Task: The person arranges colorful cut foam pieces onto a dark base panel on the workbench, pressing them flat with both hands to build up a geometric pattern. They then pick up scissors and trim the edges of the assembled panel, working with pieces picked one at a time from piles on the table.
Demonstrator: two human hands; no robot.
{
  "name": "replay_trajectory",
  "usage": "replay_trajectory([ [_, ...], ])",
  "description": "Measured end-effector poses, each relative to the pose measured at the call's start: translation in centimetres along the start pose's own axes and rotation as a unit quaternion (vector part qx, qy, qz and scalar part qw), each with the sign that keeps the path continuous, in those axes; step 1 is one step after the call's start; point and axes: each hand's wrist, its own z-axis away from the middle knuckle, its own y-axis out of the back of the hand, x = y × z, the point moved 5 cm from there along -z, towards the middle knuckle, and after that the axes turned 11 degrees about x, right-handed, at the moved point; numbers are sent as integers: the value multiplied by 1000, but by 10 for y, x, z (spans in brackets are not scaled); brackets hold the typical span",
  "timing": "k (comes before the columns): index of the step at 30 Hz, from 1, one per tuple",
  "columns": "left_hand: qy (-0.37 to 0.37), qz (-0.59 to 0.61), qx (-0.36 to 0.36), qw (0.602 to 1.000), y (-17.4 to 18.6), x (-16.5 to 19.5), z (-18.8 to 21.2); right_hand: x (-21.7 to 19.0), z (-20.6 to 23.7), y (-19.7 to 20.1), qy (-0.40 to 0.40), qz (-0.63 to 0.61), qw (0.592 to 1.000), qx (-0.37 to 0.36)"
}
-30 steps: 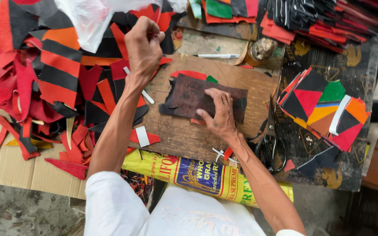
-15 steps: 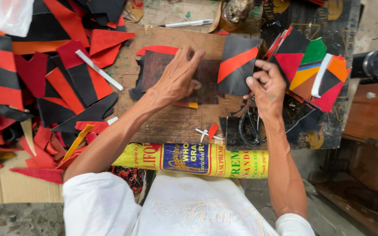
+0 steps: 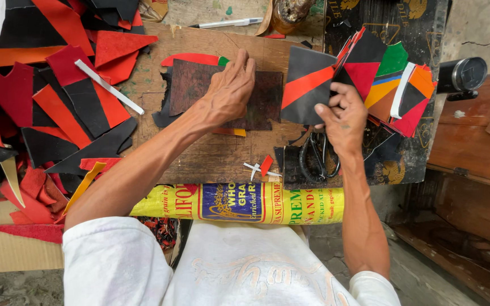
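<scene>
Scraps of red, black and orange sheet (image 3: 58, 107) lie heaped across the left of the counter (image 3: 211, 158), with a fan of coloured pieces (image 3: 395, 85) at the right. On the wooden board in the middle lies a dark brown sheet (image 3: 191, 85); the left hand (image 3: 231, 90) presses flat on it, fingers spread. The right hand (image 3: 344, 116) pinches the lower edge of a black piece with a red stripe (image 3: 307, 85), held just beside the brown sheet. It looks thin, light and floppy, best taken by an edge. Scissors (image 3: 316, 161) lie below.
</scene>
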Motion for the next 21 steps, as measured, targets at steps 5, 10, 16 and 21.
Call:
replay_trajectory([
  [5,2,98,-17,995,16,-6,9,-11,-1,41,20,-102,994,26],
  [10,16,197,16,980,39,-8,24,-6,1,47,-6,-97,995,-20],
  [16,-14,227,44,973,47,-9,29,5,9,-12,-79,-86,990,-81],
  [21,-25,214,39,976,37,-11,28,5,13,-54,-29,99,992,-71],
])
